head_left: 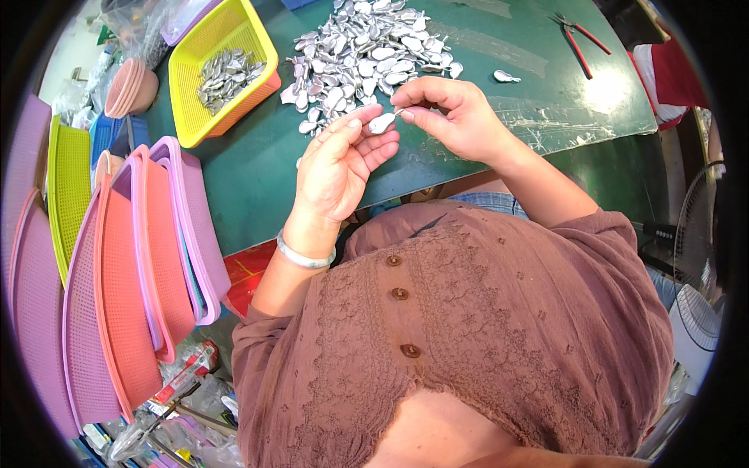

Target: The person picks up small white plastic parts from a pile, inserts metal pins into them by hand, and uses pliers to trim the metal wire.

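My left hand [334,168], palm up with a bangle at its wrist, has its fingers curled around a small silver-grey, spoon-shaped metal piece [381,123]. The thin end of that piece is pinched between the thumb and forefinger of my right hand [456,117]. Just beyond both hands, a large heap of similar metal pieces [363,58] spreads over the green table [460,168]. One loose piece [506,76] lies apart, to the right. At the left, a yellow and orange basket [183,101] contains several more such pieces.
Red-handled cutting pliers [579,54] rest at the table's far right. Stacked purple and coral plastic baskets [129,296] crowd the left side, with pink bowls [133,87] behind them. On the right are a fan [694,234] and another person's red sleeve [679,74].
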`<state>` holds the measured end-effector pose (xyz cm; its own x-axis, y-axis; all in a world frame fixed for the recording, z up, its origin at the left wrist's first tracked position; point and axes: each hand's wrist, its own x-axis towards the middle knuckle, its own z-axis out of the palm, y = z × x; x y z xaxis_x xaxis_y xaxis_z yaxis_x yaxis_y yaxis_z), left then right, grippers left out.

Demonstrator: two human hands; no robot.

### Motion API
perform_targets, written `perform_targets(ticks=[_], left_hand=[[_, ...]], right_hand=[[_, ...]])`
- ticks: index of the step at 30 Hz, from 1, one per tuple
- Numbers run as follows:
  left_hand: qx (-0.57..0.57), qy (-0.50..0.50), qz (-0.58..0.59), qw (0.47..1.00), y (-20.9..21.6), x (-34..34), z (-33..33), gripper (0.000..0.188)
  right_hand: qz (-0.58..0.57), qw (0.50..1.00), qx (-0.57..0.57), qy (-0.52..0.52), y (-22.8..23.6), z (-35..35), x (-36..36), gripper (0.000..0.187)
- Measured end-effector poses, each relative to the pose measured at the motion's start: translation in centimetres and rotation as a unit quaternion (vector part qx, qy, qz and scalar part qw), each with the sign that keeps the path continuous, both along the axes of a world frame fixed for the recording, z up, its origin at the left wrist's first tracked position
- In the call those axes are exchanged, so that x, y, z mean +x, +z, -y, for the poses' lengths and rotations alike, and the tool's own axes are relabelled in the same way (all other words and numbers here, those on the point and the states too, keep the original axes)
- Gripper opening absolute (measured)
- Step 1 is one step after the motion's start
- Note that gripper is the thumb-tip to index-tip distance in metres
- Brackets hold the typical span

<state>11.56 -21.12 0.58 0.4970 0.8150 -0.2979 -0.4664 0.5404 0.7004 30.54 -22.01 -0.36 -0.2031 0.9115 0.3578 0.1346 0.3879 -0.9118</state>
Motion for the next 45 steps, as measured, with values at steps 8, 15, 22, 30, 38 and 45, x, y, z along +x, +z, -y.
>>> perform_targets(ticks=[8, 15, 22, 30, 38, 45], left_hand=[[0.012, 0.047, -0.050, 0.998, -1.2, -0.5, 0.1, 0.019], [-0.020, 0.071, -0.015, 0.997, -0.8, -0.5, 0.3, 0.011], [-0.020, 0.059, -0.021, 0.998, -1.5, -1.4, 0.3, 0.009], [-0.008, 0.078, -0.046, 0.996, -1.2, -1.0, 0.4, 0.009], [0.075, 0.101, -0.078, 0.989, 0.0, 0.1, 0.4, 0.015], [0.097, 0.082, -0.094, 0.987, -0.5, 0.2, -0.1, 0.012]], right_hand=[[0.186, 0.980, 0.070, -0.032, -0.3, -1.1, 0.5, 0.023], [0.423, 0.884, 0.180, -0.082, -0.8, -5.1, -0.5, 0.018], [0.456, 0.860, 0.227, -0.021, -1.4, -7.1, -1.1, 0.008], [0.318, 0.933, 0.164, 0.031, -2.0, -7.0, -0.6, 0.006], [-0.080, 0.904, -0.371, 0.197, 0.8, -4.3, -0.4, 0.013], [-0.153, 0.865, -0.407, 0.250, 1.2, -3.6, -0.8, 0.015]])
